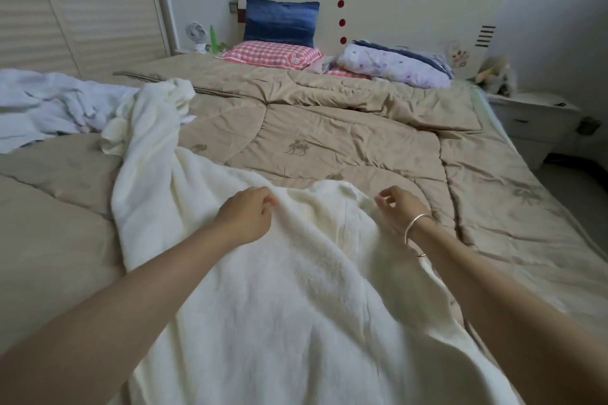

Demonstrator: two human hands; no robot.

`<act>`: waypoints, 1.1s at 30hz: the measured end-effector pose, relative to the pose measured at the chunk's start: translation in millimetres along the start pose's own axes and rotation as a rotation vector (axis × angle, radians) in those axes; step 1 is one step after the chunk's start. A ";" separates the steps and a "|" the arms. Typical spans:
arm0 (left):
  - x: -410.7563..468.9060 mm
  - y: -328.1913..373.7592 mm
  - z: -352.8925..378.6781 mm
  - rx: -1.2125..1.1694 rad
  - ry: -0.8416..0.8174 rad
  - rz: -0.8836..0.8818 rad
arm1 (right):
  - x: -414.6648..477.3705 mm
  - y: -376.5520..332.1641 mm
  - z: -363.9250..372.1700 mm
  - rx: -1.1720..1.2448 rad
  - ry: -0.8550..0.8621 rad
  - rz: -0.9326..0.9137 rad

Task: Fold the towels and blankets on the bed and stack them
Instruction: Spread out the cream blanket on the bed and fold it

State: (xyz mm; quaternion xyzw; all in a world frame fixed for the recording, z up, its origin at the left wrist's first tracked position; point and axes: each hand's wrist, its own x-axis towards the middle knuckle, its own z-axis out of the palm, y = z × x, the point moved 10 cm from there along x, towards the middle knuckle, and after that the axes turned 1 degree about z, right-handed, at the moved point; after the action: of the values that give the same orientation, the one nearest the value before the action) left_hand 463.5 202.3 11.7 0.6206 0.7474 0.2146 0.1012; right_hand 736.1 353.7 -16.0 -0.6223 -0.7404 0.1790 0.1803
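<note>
Nothing folded yet: left hand [245, 219] fingers pinch cream blanket [263, 289], right hand [399, 205] fingers loose, empty; white towel [49, 105] far left untouched.

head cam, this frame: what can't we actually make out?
- Cream blanket: near end cut off by the bottom edge of the head view; full size unknown.
- Left hand: fingertips curl into the fabric, so the grip is unclear.
- White pile: cut by the left edge, crumpled; item count unclear.
- Nightstand items: too small and blurred.
- Right hand: fingers loose, contact with the blanket uncertain.
</note>
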 end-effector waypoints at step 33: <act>233.2 89.9 4.1 -0.019 -0.050 -0.120 | 87.7 39.4 -200.6 -0.320 0.501 0.125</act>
State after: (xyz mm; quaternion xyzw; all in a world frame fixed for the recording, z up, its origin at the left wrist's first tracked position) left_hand 495.9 441.9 75.1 0.5789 0.7784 0.1998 0.1383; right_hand 854.1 454.7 143.3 -0.7118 -0.6521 -0.0884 0.2456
